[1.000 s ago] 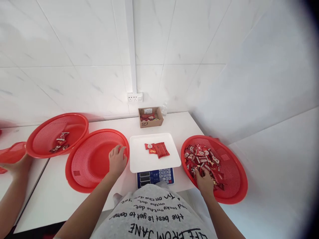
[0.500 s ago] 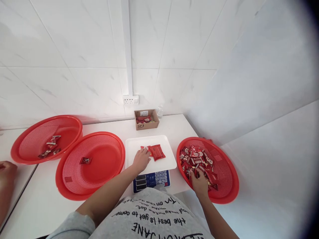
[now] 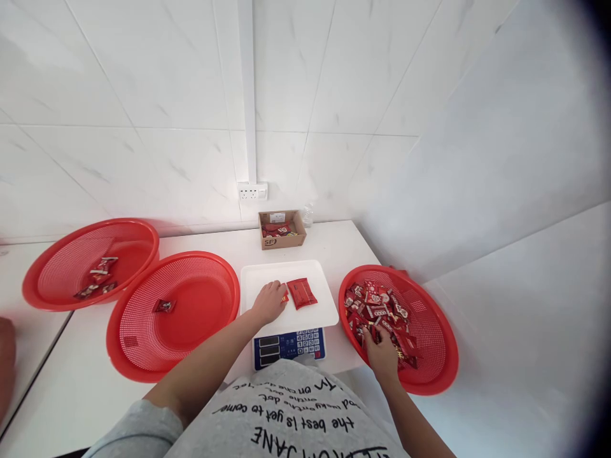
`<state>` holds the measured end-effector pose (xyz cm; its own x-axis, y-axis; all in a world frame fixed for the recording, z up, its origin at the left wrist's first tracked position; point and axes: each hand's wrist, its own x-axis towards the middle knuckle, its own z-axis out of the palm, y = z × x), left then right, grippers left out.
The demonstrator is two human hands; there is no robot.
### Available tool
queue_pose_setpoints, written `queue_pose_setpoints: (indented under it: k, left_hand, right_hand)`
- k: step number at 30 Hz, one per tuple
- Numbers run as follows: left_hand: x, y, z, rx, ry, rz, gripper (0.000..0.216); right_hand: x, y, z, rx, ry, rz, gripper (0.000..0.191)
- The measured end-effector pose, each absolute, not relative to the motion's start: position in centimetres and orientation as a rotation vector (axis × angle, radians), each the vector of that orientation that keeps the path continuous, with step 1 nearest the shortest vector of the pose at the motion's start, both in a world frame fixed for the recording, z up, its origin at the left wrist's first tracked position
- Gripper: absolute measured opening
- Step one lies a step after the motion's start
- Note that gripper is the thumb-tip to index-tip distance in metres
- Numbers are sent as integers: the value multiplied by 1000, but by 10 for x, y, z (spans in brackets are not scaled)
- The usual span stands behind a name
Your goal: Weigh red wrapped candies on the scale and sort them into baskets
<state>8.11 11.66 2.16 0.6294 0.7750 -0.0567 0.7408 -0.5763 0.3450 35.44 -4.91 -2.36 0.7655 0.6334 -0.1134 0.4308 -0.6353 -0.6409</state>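
On the white tray [image 3: 255,275] of a digital weighing scale [image 3: 289,345], my left hand [image 3: 270,303] has its fingers curled over a small red packet [image 3: 285,297], mostly hidden beneath them. A larger red packet [image 3: 302,293] lies flat just to the right of those fingers. At the right, a red plastic basket [image 3: 432,324] holds a heap of small red wrapped packets [image 3: 377,298]. My right hand [image 3: 383,354] reaches into its near left side, thumb and fingers bent around a packet in the heap. Its fingertips are partly hidden.
A nearly bare red basket [image 3: 191,318] with one small packet stands left of the scale, and another red basket [image 3: 52,273] with several packets behind it. A cardboard box [image 3: 282,240] of packets is by the wall. Another person's arm [image 3: 6,359] shows at the left edge.
My left hand has closed further over the small packet and drawn it slightly left, away from the larger one. The other person's hand has moved left, mostly out of view. My right hand stays put.
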Motion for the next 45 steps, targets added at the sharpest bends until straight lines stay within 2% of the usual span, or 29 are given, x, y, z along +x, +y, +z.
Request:
queue_pose_setpoints:
  k: [12, 22, 28, 32, 38, 45]
  left_hand:
    - [58, 112, 20, 2296, 1244, 281, 31]
    - [30, 113, 9, 2065, 1428, 488, 24]
    - [29, 108, 16, 2063, 1457, 520, 31]
    - [32, 105, 21, 2090, 1562, 493, 25]
    - [49, 106, 20, 2213, 1586, 304, 48]
    - [66, 103, 15, 2293, 1359, 228, 17]
  right_hand:
    - [358, -49, -31, -2349, -788, 433, 59]
    - [358, -49, -30, -2352, -800, 446, 59]
    - [357, -49, -29, -2355, -803, 442, 60]
    - [357, -49, -30, -2361, -801, 438, 61]
    - [358, -49, -30, -2363, -804, 439, 60]
    - [358, -49, -31, -2342, -825, 434, 59]
